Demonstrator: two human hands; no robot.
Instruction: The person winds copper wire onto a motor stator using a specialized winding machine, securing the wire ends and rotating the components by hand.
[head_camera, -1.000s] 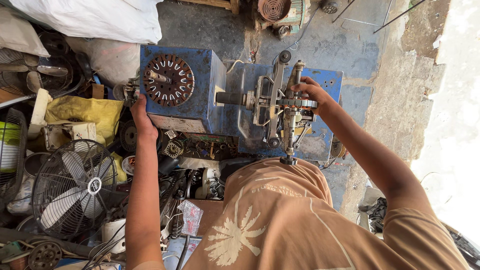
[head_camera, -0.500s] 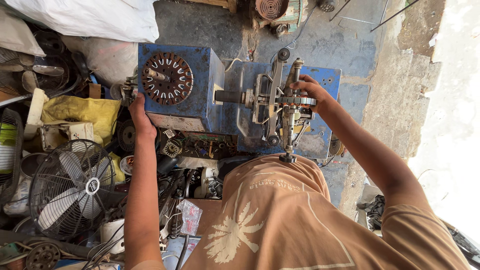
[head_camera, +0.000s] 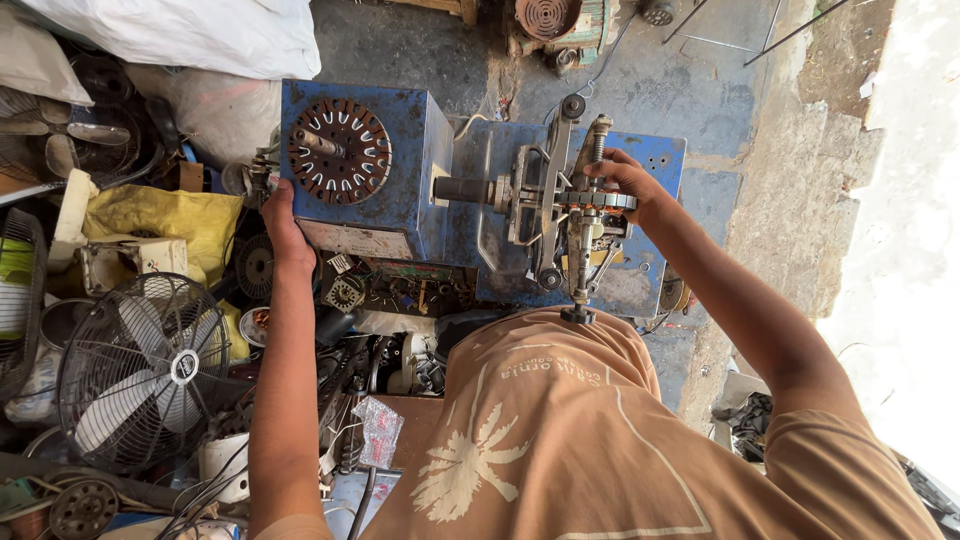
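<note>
Compared with the frame half a second earlier, both hands keep their places on the machine; only the head view shifts slightly. The blue winding machine (head_camera: 430, 215) stands in the middle of the view, on what I cannot tell. On its boxy left part sits a round slotted stator core (head_camera: 339, 150), its face turned up toward the camera, with a short shaft through its centre. From the right side of that box a dark spindle runs horizontally to a grey metal crank assembly (head_camera: 560, 205), whose long bars stand vertically in the view, crossing the spindle's axis at a right angle. The left hand (head_camera: 283, 228) lies at the lower left corner of the machine's box, just below and left of the stator core, fingers curled over the edge; what it grips is hidden. The right hand (head_camera: 628, 180) is closed on the right side of the crank assembly, fingers wrapped around its toothed bar. Left of the machine stand a yellow sack (head_camera: 165, 215) and a caged fan (head_camera: 145, 372).
</note>
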